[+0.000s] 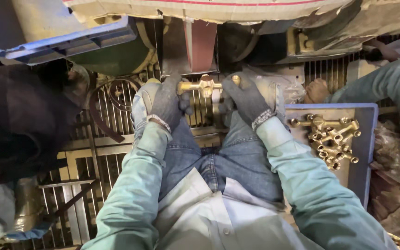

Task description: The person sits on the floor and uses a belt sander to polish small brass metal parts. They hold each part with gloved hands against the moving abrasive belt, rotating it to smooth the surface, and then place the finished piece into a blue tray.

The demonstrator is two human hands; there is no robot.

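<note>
- Brass fitting (201, 86) held crosswise between both hands, just under the lower end of the reddish-brown sanding belt (200, 44); whether it touches the belt cannot be told; fitting is T-shaped, polished yellow metal, with a stub pointing up at its middle
- left hand (165, 103) in a dark grey glove, fingers curled closed around the left end of the fitting; back of the hand faces the camera
- right hand (245, 98) in a matching dark glove, closed on the right end of the fitting; a small brass tip shows above the knuckles
- both forearms in pale green sleeves (137, 176); person seated, knees in blue jeans (218, 157) between the arms, directly below the fitting
- blue tray (366, 139) just beside the right forearm; pile of similar brass fittings (330, 136) heaped on it, well apart from the held piece
- metal grate (93, 153) under the legs and to the left; dark loop of spare belt (112, 99) lying on it near the left hand
- blue crate (47, 39) at upper left; cardboard sheet (200, 9) across the top above the belt
- another person's leg in jeans (385, 88) at far right, with a bare hand (317, 90) near the tray's upper edge; not touching the tray as far as visible
</note>
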